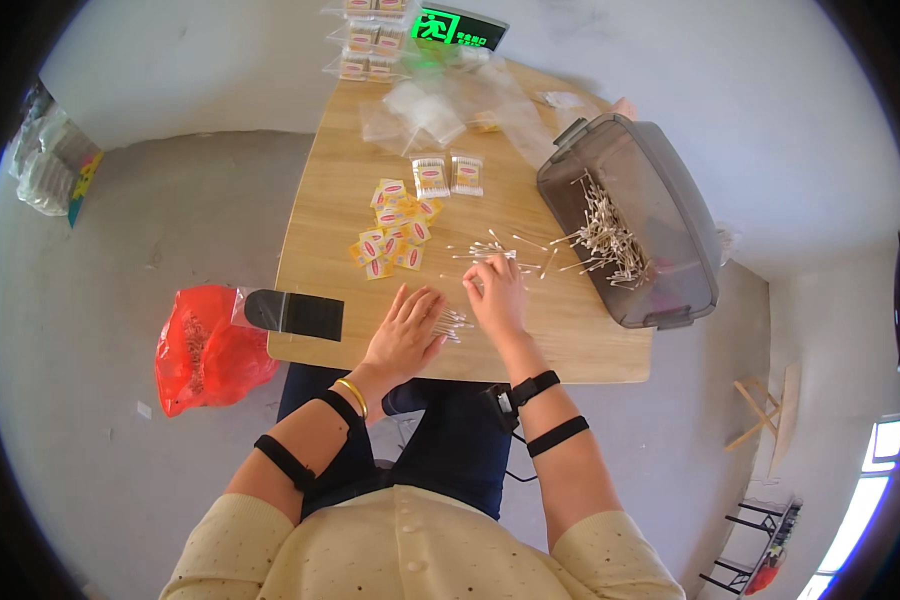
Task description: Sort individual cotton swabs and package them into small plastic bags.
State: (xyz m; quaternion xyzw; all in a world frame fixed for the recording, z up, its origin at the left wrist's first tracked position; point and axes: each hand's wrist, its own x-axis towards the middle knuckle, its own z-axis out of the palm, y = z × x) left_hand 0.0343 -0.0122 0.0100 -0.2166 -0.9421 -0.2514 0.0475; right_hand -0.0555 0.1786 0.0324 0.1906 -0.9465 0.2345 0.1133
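My left hand (407, 325) lies palm down near the table's front edge, its fingers stretched out. From under it, between thumb and forefinger, the ends of a small bundle of cotton swabs (454, 323) stick out to the right. My right hand (498, 295) is closed in a pinch beside a loose heap of cotton swabs (490, 248); thin swabs show at its fingertips, partly hidden by the fingers. Many more swabs (610, 235) spill from a grey translucent bin (672, 220) tipped on its side at the right.
Yellow-and-white printed cards (395, 232) lie scattered behind my left hand. Beyond them are two filled swab packs (448, 176) and clear plastic bags (425, 110). Stacked packs (372, 40) stand at the far edge. A black flat piece (310, 315) overhangs the left edge, near a red bag (205, 350).
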